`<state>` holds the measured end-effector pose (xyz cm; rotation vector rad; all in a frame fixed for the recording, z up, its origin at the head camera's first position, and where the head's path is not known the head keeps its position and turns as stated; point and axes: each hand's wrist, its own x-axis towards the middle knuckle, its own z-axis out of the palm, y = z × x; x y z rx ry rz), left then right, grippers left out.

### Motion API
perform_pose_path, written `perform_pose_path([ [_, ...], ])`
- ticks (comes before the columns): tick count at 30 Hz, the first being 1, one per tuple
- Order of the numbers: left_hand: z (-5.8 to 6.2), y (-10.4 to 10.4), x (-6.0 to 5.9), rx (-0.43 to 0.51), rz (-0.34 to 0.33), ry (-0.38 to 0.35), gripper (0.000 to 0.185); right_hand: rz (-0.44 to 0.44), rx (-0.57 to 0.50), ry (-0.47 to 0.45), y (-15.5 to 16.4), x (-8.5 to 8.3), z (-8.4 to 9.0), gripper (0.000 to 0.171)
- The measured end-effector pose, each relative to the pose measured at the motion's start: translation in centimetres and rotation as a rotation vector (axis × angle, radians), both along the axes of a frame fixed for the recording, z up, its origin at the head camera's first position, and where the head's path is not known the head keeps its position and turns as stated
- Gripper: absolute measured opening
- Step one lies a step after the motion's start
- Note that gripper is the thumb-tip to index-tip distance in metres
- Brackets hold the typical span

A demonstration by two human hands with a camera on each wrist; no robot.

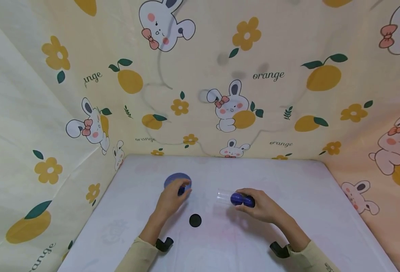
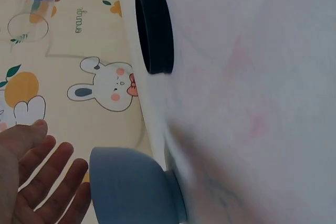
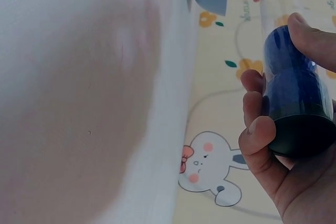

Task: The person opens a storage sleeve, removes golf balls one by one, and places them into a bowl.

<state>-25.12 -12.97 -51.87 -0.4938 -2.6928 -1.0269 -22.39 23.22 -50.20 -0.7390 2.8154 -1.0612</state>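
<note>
My right hand (image 1: 259, 206) grips a clear plastic tube (image 1: 224, 196) that lies tilted above the table. Blue balls (image 3: 294, 77) sit inside the tube, towards its end with a black cap (image 3: 303, 136). The other end of the tube points left and looks uncapped. My left hand (image 1: 171, 196) hovers at the near rim of a blue bowl (image 1: 176, 176), its fingers spread and loosely bent in the left wrist view. A dark blue thing (image 1: 181, 191), probably a ball in the bowl, shows between thumb and fingers; the hand partly hides it.
A loose round black cap (image 1: 195, 220) lies on the white-covered table (image 1: 213, 245) between the forearms. Patterned cloth walls (image 1: 200, 113) with rabbits and oranges stand at the back and both sides. Black camera mounts (image 1: 164, 244) sit at both wrists.
</note>
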Motion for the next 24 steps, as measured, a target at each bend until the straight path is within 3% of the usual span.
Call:
perform_pose_path([
  [6,-0.1,0.9,0.2,0.055,-0.086,0.004,0.032,0.004,0.009,0.012,0.0,-0.1,0.0,0.058],
  [24,-0.2,3.3,1.0,0.083,-0.231,-0.083,0.045,0.011,0.027,0.006,-0.5,-0.1,0.3,0.058],
])
